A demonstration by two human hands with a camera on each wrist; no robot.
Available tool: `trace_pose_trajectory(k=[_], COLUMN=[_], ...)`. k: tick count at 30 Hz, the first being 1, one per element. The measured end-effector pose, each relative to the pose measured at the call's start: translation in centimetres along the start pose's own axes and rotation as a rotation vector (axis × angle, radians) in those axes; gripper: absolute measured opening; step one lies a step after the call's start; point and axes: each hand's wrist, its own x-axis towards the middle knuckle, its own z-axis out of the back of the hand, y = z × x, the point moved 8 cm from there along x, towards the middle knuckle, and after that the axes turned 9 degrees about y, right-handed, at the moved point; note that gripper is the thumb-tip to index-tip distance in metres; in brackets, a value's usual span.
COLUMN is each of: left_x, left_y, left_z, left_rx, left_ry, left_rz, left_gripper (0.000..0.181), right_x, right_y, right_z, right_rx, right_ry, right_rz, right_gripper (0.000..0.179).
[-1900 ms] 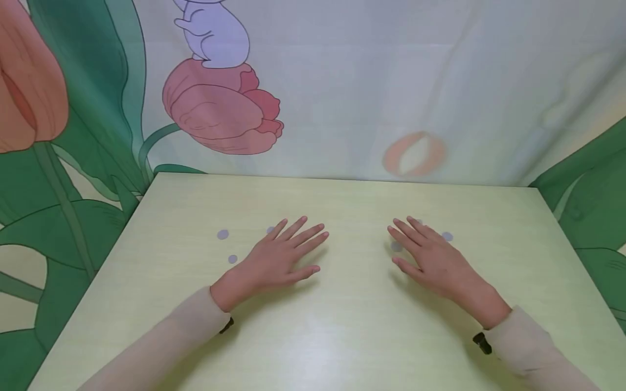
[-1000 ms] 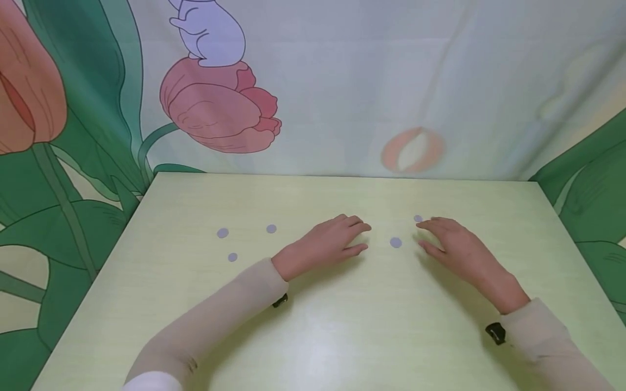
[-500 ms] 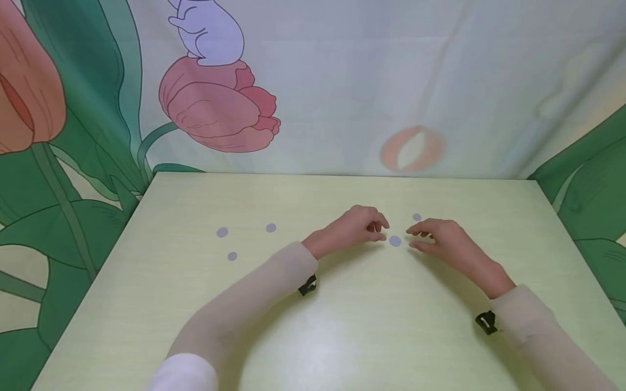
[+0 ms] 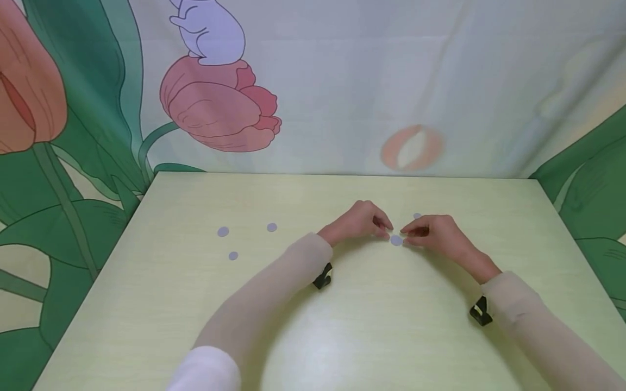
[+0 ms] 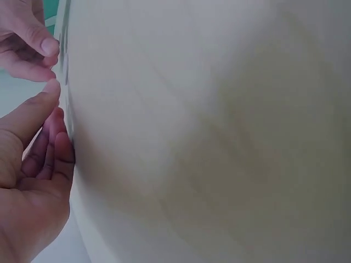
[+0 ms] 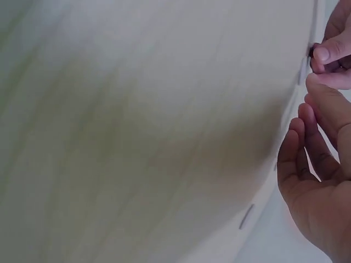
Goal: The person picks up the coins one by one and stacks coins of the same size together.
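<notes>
A flat, pale purple-grey round disc (image 4: 396, 240) lies on the table between the two hands. From its left, my left hand (image 4: 361, 220) reaches in with bent fingers, the thumb tip close to the disc's edge. My right hand (image 4: 442, 234) comes from the other side, thumb at or just beside the right edge; contact cannot be made out. The left wrist view shows a gap between the left thumb and fingertips. Right fingers and thumb are likewise slightly apart in the right wrist view. Behind the right hand, another disc (image 4: 417, 216) is partly hidden.
More such discs lie at the left: a rear one (image 4: 271, 227), a leftmost one (image 4: 223, 232) and a nearer one (image 4: 233, 256). The pale table (image 4: 313, 304) ends at a printed curtain (image 4: 332, 98). A black strap piece shows under each sleeve.
My left hand has moved right across the table and its spread fingers have bent. My right hand's fingers have bent too, moving left to the disc. The discs have kept their places.
</notes>
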Motion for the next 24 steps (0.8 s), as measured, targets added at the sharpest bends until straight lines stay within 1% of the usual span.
trace_pose_trajectory(k=[4, 6, 11, 14, 18, 24], left_x=[0.18, 0.17, 0.05, -0.02, -0.07, -0.16], left_y=[0.02, 0.05, 0.28, 0.17, -0.07, -0.12], left_z=[-0.34, -0.47, -0.65, -0.69, -0.77, -0.70], left_rx=[-0.007, -0.004, 0.007, 0.005, -0.013, -0.032], left_ry=[0.002, -0.004, -0.038, -0.052, -0.051, -0.050], left_rz=[-0.026, -0.024, 0.007, 0.013, 0.019, 0.051], left_gripper=[0.015, 0.014, 0.012, 0.011, 0.010, 0.010], right_x=[0.03, 0.00, 0.16, 0.35, 0.50, 0.68], right_y=[-0.07, -0.11, -0.07, 0.01, 0.02, 0.62], right_z=[-0.39, -0.51, -0.69, -0.81, -0.94, -0.89], right_rx=[0.011, 0.013, 0.009, 0.000, 0.019, 0.030], right_ry=[0.007, 0.001, -0.023, -0.027, -0.016, -0.009], right_rz=[0.008, 0.011, 0.033, 0.052, 0.063, 0.102], right_gripper=[0.018, 0.018, 0.017, 0.015, 0.013, 0.012])
